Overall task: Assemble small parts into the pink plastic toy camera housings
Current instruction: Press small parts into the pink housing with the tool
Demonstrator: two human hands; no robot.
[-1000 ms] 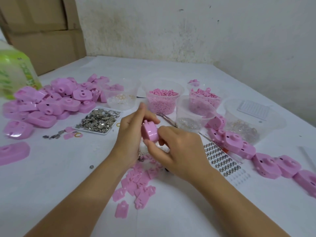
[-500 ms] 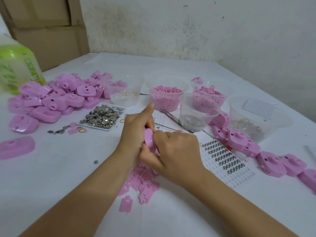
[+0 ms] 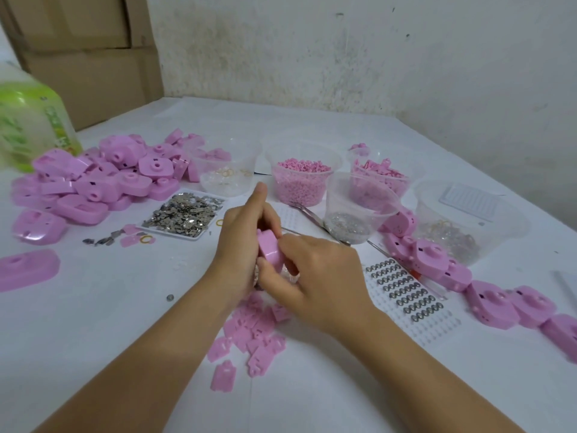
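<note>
Two-handedly grips one small pink plastic toy camera housing [image 3: 271, 250] just above the white table [image 3: 109, 307], with the left hand [image 3: 245, 242] curled round its left side, forefinger [image 3: 260, 192] straight up, and the right hand [image 3: 321, 276] pinching its near end, over scattered flat pink plastic plates [image 3: 249, 332].

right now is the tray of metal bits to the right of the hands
No, the tray lies left of the left hand and right hand, which hold a housing.

Glossy pink plastic housing [image 3: 271, 250]; clear plastic cups [image 3: 359, 207]; shiny metal bits tray [image 3: 184, 215]; rough wall [image 3: 343, 51].
</note>
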